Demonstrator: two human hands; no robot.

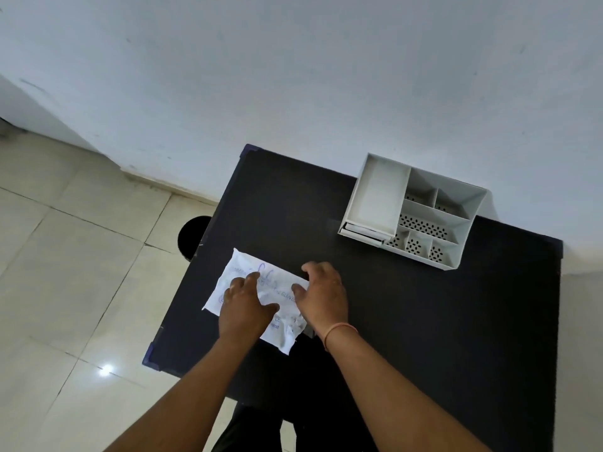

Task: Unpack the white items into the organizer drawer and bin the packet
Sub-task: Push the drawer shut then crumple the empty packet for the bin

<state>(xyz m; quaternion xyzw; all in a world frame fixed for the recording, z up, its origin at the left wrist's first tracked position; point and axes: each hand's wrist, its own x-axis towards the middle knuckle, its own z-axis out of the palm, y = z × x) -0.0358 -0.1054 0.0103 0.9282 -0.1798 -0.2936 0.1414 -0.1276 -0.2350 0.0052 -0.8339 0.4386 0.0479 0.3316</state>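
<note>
A white packet (241, 272) with blue print lies flat near the left front of the black table (408, 321). My left hand (243, 309) rests on top of the packet, fingers spread over its middle. My right hand (323, 295) lies at the packet's right edge, thumb and fingers touching it. The white organizer (412, 210) stands at the table's far right against the wall; its drawer (362, 234) at the lower left front looks slightly pulled out. The packet's contents are hidden.
A round black bin (191, 236) stands on the tiled floor just left of the table, partly hidden by the table's edge. A pale wall runs behind the table. A dark chair or legs show below the table's front edge.
</note>
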